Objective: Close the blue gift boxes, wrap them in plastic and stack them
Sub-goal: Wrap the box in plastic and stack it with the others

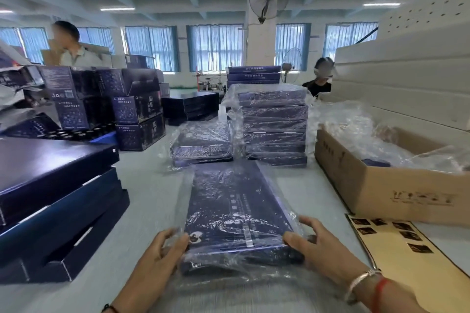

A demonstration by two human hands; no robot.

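**Both hands grip a plastic-wrapped blue box**

A flat, dark blue cardboard gift box (pixel 236 213) sheathed in clear crinkled plastic lies on the pale grey table (pixel 142 211). The left hand (pixel 160 254) and right hand (pixel 320 244) clasp its near corners. Beyond the box stands a tall stack of wrapped blue boxes (pixel 274 124); right of it, an open brown carton (pixel 381 185).

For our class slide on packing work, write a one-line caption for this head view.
Both hands, left and right, grip a flat dark blue plastic-wrapped gift box before a tall stack of wrapped blue boxes.
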